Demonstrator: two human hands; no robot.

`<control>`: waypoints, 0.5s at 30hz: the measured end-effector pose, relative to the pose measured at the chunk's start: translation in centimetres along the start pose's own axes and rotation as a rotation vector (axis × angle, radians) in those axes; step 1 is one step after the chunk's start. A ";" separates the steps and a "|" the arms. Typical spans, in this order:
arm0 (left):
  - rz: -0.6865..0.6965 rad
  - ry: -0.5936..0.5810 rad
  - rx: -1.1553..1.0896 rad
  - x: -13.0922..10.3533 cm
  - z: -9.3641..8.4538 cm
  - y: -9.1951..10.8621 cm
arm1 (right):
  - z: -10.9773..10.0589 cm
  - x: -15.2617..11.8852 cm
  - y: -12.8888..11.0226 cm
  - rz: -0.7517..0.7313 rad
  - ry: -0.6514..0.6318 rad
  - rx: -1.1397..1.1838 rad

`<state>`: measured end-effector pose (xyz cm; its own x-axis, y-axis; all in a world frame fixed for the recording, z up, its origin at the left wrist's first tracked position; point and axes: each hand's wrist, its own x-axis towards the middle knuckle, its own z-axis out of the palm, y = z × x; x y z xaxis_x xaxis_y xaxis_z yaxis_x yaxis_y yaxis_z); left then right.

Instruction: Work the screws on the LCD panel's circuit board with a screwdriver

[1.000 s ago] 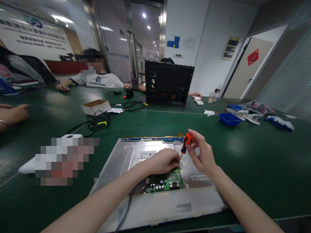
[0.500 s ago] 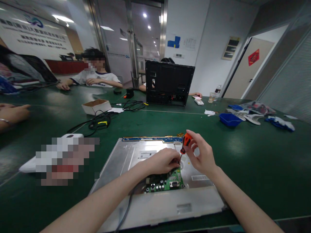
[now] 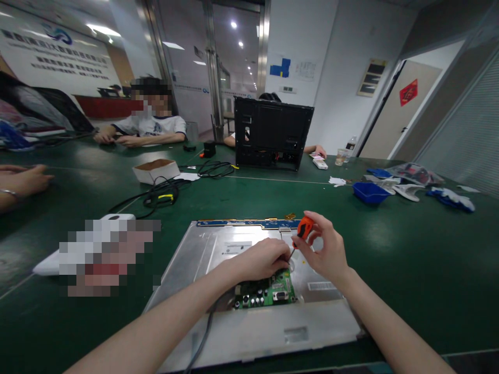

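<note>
My right hand [image 3: 325, 249] grips a small orange-and-black screwdriver [image 3: 305, 227] by its handle. The tool leans to the right, its thin shaft pointing down toward the fingertips of my left hand [image 3: 268, 257]. Those fingers are pinched together over the upper edge of a green circuit board [image 3: 283, 288]; what they hold, if anything, is hidden. The board lies on the silver metal back of a display panel [image 3: 187, 259], which rests flat on the table. Along the panel's far edge runs a narrow blue circuit strip [image 3: 234, 224]. A grey cable [image 3: 205, 337] passes under my left forearm.
The green table [image 3: 409, 259] also carries an open white box [image 3: 156, 171], black cables [image 3: 161, 195], a white device [image 3: 117, 221], and a blue tray [image 3: 369, 192]. A black monitor housing [image 3: 273, 132] stands at the far side. Other people's hands rest at the left and far edges.
The screwdriver's handle has tilted slightly further to the right along with my right fingers. My left hand stays nearly still. The person across the table has shifted their arms.
</note>
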<state>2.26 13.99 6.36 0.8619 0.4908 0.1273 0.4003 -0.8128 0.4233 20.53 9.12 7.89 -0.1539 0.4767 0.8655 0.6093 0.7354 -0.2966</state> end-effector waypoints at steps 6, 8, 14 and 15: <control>-0.023 -0.005 -0.022 0.0 -0.1 0.2 | 0.0 -0.1 -0.1 -0.005 0.019 -0.001; -0.025 -0.006 -0.035 0.0 0.0 0.1 | 0.1 -0.1 -0.1 0.003 0.017 -0.002; 0.025 0.005 -0.029 0.0 0.3 -0.4 | 0.1 -0.1 -0.1 -0.001 0.007 -0.011; 0.038 0.004 -0.034 0.0 0.3 -0.5 | 0.0 -0.1 -0.1 0.000 0.005 -0.018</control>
<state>2.17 14.30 5.91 0.8747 0.4616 0.1477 0.3568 -0.8195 0.4484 20.43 8.99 7.83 -0.1500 0.4744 0.8674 0.6236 0.7262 -0.2893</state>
